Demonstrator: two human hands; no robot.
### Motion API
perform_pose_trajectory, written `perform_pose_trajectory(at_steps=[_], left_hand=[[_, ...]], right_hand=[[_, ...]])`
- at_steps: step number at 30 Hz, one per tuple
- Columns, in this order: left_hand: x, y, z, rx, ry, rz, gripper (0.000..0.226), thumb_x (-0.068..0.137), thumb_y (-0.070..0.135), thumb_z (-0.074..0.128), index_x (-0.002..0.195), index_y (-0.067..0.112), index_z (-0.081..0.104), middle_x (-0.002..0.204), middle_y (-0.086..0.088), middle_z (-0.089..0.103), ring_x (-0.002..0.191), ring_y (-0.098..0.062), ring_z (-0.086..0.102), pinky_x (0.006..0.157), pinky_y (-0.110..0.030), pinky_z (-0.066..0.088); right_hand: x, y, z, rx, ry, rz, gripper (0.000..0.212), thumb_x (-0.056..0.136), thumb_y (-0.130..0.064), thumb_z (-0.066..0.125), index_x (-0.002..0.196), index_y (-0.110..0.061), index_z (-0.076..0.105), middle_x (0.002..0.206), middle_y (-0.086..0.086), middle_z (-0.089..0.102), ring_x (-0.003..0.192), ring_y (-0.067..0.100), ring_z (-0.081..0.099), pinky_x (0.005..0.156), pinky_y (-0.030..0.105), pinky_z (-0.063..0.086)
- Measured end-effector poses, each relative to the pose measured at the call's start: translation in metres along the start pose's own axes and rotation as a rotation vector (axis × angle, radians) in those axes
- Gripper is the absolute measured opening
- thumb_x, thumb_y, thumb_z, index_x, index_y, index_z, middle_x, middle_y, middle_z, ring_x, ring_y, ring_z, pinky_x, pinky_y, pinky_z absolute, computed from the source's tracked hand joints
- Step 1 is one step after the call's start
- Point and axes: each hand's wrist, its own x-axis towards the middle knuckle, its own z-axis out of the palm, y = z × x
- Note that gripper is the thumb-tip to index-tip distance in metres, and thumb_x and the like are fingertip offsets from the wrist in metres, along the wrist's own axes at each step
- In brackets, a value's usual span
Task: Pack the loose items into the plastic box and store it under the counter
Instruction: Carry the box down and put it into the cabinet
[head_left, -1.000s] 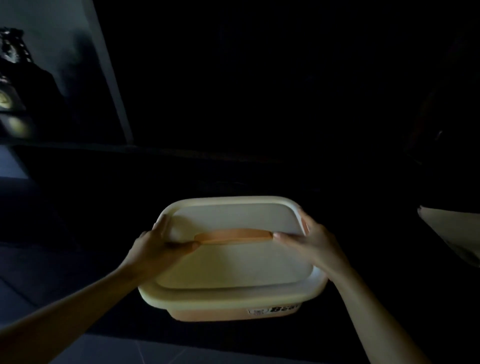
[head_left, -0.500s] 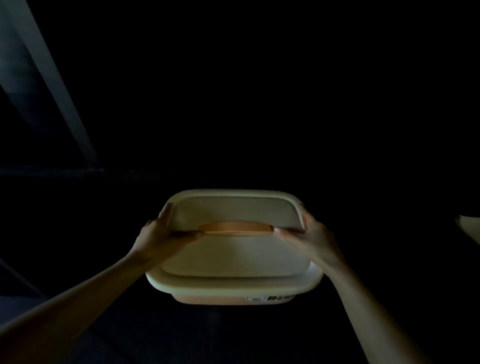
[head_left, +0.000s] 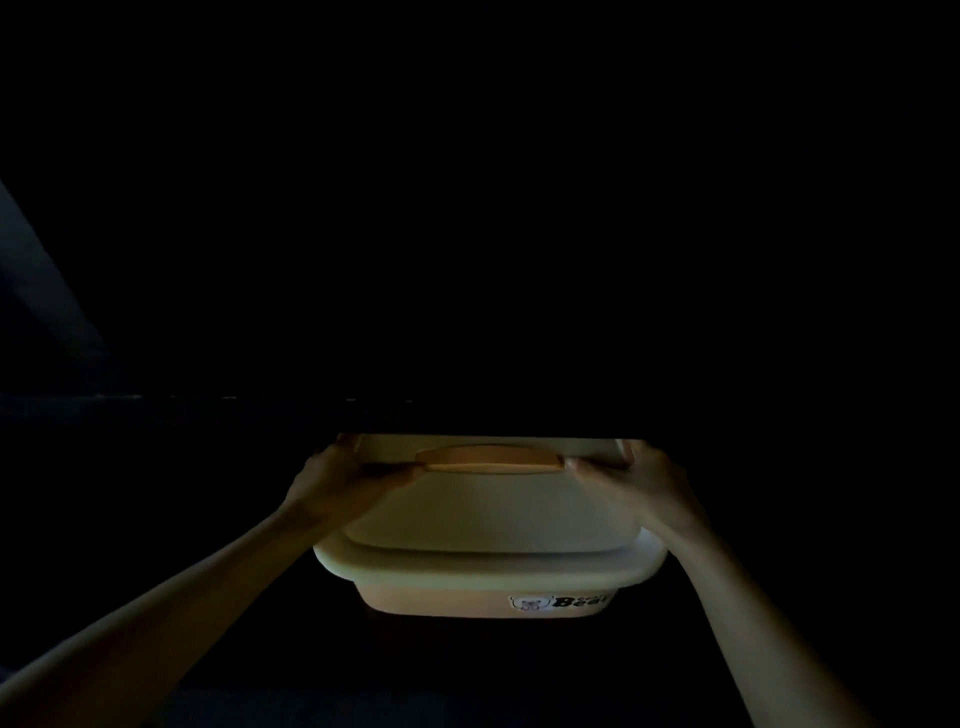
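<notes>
Both arms reach forward: left hand (head_left: 340, 480) and right hand (head_left: 636, 480) grip the lidded plastic box (head_left: 488, 519) by its side edges.

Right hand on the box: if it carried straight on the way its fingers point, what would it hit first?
Probably nothing visible: the right hand grips the plastic box, pointing into black shadow, where depth is unreadable.

The plastic box (head_left: 488, 525) has gone deeper into the dark: its far rim, plain a second ago, is now cut off by shadow just beyond the box's orange handle (head_left: 488, 460). The pale object right of the box has left view, and the slanted pale strip (head_left: 31, 270) far left of the box has dimmed.
</notes>
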Motion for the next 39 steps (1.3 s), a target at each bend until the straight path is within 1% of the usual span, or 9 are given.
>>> perform_pose_trajectory(at_steps=[2, 6, 10, 13, 16, 20, 23, 28, 39], left_hand=[[-0.001, -0.003, 0.006, 0.012, -0.013, -0.055, 0.082, 0.061, 0.052, 0.078, 0.133, 0.034, 0.043, 0.133, -0.002, 0.049, 0.121, -0.024, 0.045, 0.091, -0.034, 0.043], [-0.006, 0.002, 0.007, -0.005, 0.002, 0.001, 0.067, 0.068, 0.038, 0.078, 0.128, 0.026, 0.052, 0.127, -0.005, 0.055, 0.118, -0.024, 0.049, 0.082, -0.025, 0.038], [-0.009, 0.006, -0.002, 0.039, -0.031, 0.158, 0.068, 0.073, 0.037, 0.075, 0.133, 0.032, 0.043, 0.139, -0.005, 0.043, 0.13, -0.023, 0.035, 0.098, -0.029, 0.033], [-0.014, 0.008, -0.01, 0.159, -0.045, 0.167, 0.077, 0.073, 0.053, 0.068, 0.131, 0.048, 0.019, 0.148, -0.006, 0.027, 0.137, -0.025, 0.019, 0.105, -0.032, 0.028], [-0.025, 0.008, -0.017, 0.21, -0.114, 0.076, 0.097, 0.068, 0.069, 0.061, 0.145, 0.036, 0.013, 0.152, -0.004, 0.018, 0.139, -0.027, 0.015, 0.108, -0.039, 0.028], [-0.046, 0.014, -0.033, 0.233, -0.174, 0.128, 0.086, 0.062, 0.084, 0.046, 0.137, 0.046, 0.026, 0.154, -0.001, 0.012, 0.137, -0.029, 0.017, 0.109, -0.042, 0.029], [-0.064, 0.02, -0.044, 0.22, -0.185, 0.101, 0.105, 0.063, 0.08, 0.052, 0.147, 0.031, 0.01, 0.154, -0.004, 0.012, 0.139, -0.032, 0.017, 0.11, -0.046, 0.028], [-0.104, 0.038, -0.06, 0.205, -0.159, 0.126, 0.105, 0.068, 0.069, 0.058, 0.148, 0.029, 0.003, 0.154, -0.009, 0.016, 0.139, -0.032, 0.016, 0.109, -0.048, 0.029], [-0.206, 0.069, -0.065, 0.255, -0.155, 0.052, 0.099, 0.074, 0.067, 0.055, 0.148, 0.027, 0.003, 0.156, -0.007, 0.005, 0.142, -0.028, 0.005, 0.111, -0.044, 0.022]], right_hand=[[-0.001, 0.002, 0.002, 0.035, -0.015, 0.005, 0.059, 0.075, -0.031, 0.075, 0.127, -0.014, 0.052, 0.112, -0.001, 0.06, 0.103, 0.011, 0.053, 0.062, 0.0, 0.032], [-0.002, 0.001, 0.001, 0.049, -0.041, 0.036, 0.048, 0.078, -0.032, 0.072, 0.12, -0.017, 0.058, 0.113, 0.0, 0.063, 0.106, 0.013, 0.056, 0.074, 0.015, 0.037], [-0.011, -0.008, 0.0, -0.088, -0.039, 0.098, 0.054, 0.082, -0.044, 0.064, 0.127, -0.017, 0.052, 0.122, 0.004, 0.059, 0.114, 0.021, 0.053, 0.078, 0.021, 0.037], [-0.022, -0.018, -0.005, -0.337, -0.016, 0.075, 0.072, 0.083, -0.057, 0.054, 0.141, -0.02, 0.033, 0.144, 0.005, 0.039, 0.131, 0.025, 0.037, 0.096, 0.029, 0.037], [-0.039, -0.027, -0.01, -0.395, -0.026, 0.027, 0.084, 0.082, -0.06, 0.052, 0.148, -0.027, 0.012, 0.156, 0.0, 0.013, 0.141, 0.023, 0.015, 0.107, 0.032, 0.026], [-0.063, -0.036, -0.013, -0.383, -0.042, 0.067, 0.088, 0.079, -0.063, 0.053, 0.148, -0.029, 0.01, 0.156, 0.001, 0.009, 0.14, 0.025, 0.018, 0.106, 0.034, 0.03], [-0.081, -0.041, -0.018, -0.34, -0.032, 0.033, 0.089, 0.078, -0.063, 0.055, 0.148, -0.029, 0.011, 0.156, 0.002, 0.014, 0.139, 0.025, 0.023, 0.106, 0.036, 0.034], [-0.112, -0.045, -0.032, -0.233, -0.11, 0.033, 0.09, 0.076, -0.062, 0.058, 0.147, -0.032, 0.012, 0.151, 0.003, 0.026, 0.132, 0.025, 0.036, 0.1, 0.04, 0.041], [-0.182, -0.021, -0.058, -0.293, -0.109, 0.035, 0.09, 0.076, -0.063, 0.057, 0.146, -0.037, 0.006, 0.155, 0.004, 0.015, 0.14, 0.027, 0.02, 0.105, 0.041, 0.032]])
